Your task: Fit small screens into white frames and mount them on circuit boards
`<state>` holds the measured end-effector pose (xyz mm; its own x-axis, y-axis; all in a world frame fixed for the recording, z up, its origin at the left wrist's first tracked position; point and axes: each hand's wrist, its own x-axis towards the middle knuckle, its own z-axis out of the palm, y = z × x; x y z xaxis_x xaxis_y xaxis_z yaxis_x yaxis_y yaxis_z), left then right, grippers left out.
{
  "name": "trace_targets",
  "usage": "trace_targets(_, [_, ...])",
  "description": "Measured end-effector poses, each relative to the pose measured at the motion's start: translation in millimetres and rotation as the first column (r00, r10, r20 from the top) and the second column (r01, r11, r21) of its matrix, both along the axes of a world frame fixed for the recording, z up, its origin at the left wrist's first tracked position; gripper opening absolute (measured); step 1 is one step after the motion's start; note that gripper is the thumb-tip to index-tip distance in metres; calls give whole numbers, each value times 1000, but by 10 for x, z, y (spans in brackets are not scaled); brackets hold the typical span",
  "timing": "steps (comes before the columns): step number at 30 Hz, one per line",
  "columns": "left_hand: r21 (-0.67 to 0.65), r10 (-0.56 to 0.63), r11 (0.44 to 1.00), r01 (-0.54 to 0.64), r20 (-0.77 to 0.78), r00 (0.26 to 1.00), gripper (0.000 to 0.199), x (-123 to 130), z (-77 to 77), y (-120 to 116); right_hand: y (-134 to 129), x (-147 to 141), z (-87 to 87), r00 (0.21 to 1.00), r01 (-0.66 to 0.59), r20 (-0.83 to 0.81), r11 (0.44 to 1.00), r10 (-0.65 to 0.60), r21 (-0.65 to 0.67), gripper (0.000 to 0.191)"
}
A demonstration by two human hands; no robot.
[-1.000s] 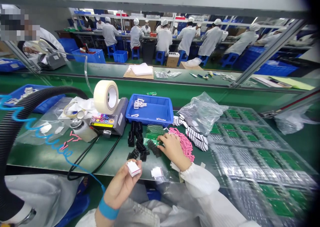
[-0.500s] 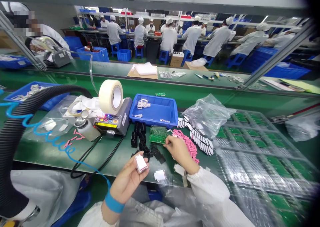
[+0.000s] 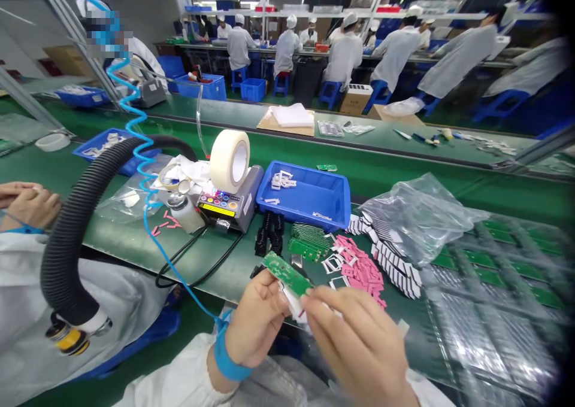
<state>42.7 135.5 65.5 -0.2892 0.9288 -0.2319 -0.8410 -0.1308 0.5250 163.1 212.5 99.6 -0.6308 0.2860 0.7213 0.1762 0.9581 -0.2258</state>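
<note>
My left hand [image 3: 256, 317], with a blue wrist strap [image 3: 229, 356], holds a small green circuit board [image 3: 286, 273] tilted up. A white pad [image 3: 293, 304] sits against the board's underside. My right hand [image 3: 354, 344] is close in front, its fingertips pinching the pad and the board's edge. Behind the hands lie a stack of green boards [image 3: 309, 242], black comb-like strips [image 3: 268, 233], pink strips [image 3: 363, 269] and black-and-white striped strips [image 3: 396, 269].
A blue tray [image 3: 303, 194] holds small white pieces behind a tape roll [image 3: 230, 161] on its dispenser [image 3: 229, 202]. A plastic bag [image 3: 417, 221] and a clear tray of green boards [image 3: 494, 293] lie right. A co-worker's hands [image 3: 29, 206] rest far left, past a black hose [image 3: 85, 215].
My left hand now holds a green board with the white pad, and my right hand has risen from the table to it. The view has swung, bringing a co-worker's hands in at left.
</note>
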Motion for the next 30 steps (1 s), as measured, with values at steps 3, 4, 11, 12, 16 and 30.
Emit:
trace_targets(3, [-4,39,999,-39,-42,998,34,-14,68,-47,-83,-35,23,996,-87,12,996,87,35,14])
trace_targets(4, [-5,44,999,-44,-47,998,34,-20,82,-63,-94,-45,34,995,-105,-1,994,105,28,14])
trace_targets(11, [45,44,998,-41,-60,997,26,-38,47,-120,-84,-61,44,990,-130,-52,991,128,-38,14])
trace_targets(12, [40,28,999,-26,-53,998,25,-39,33,-128,-72,-52,41,993,-106,-60,992,102,-67,15])
trace_targets(16, [-12,-101,995,101,-16,995,19,-26,39,-179,-26,-33,31,989,82,-115,991,-94,-107,15])
trace_targets(30, [-33,9,999,-11,-58,998,25,144,-32,311,104,-134,-220,977,92,-194,996,-93,-11,20])
